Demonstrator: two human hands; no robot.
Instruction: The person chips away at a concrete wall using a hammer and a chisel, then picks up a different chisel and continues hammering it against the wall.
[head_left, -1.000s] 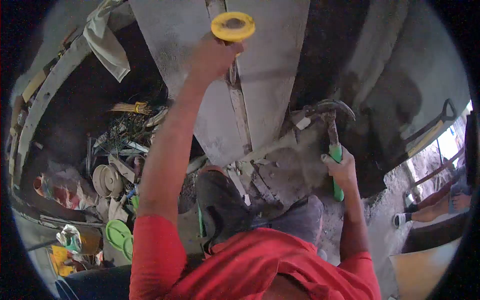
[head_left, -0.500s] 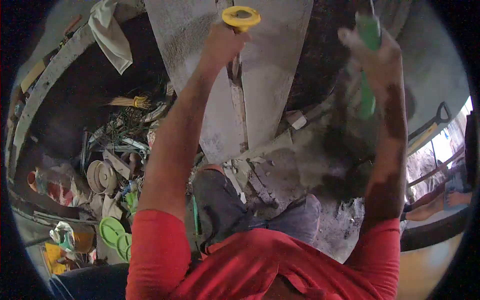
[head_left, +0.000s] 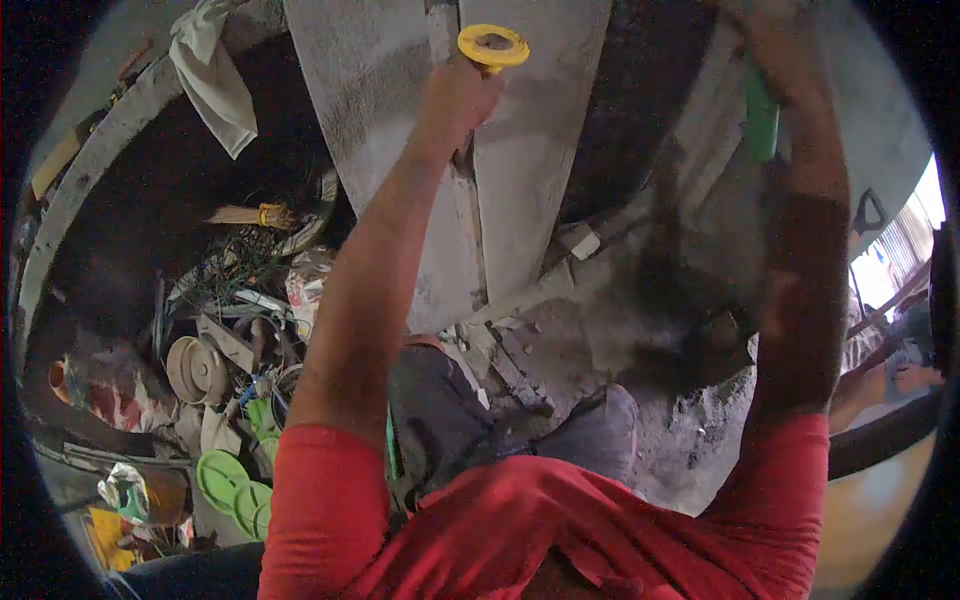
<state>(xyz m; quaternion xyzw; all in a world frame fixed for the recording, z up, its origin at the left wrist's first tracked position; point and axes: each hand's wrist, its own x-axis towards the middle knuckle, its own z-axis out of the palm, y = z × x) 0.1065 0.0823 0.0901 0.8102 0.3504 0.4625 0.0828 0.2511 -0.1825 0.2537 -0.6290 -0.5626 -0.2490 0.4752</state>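
Observation:
My left hand point(head_left: 462, 98) is closed around a tool whose round yellow end point(head_left: 493, 46) points up toward me, in front of grey slabs point(head_left: 390, 130). The rest of that tool is hidden by my fist. At the upper right, my right hand point(head_left: 775, 45) is wrapped round a green tool point(head_left: 762, 115); part of the hand is blurred and near the top edge. The green piece hangs down beside my wrist, in front of a grey wall.
A pale cloth point(head_left: 215, 85) hangs at the upper left. Below it lie a straw bundle point(head_left: 250, 215), a beige round lid point(head_left: 197, 370) and green lids point(head_left: 222, 478). Rubble point(head_left: 505, 360) lies near my knees. Another person's arm point(head_left: 870, 390) shows at the right.
My right hand has moved up and to the right with the green tool. My left hand has shifted slightly right and down with the yellow-ended tool.

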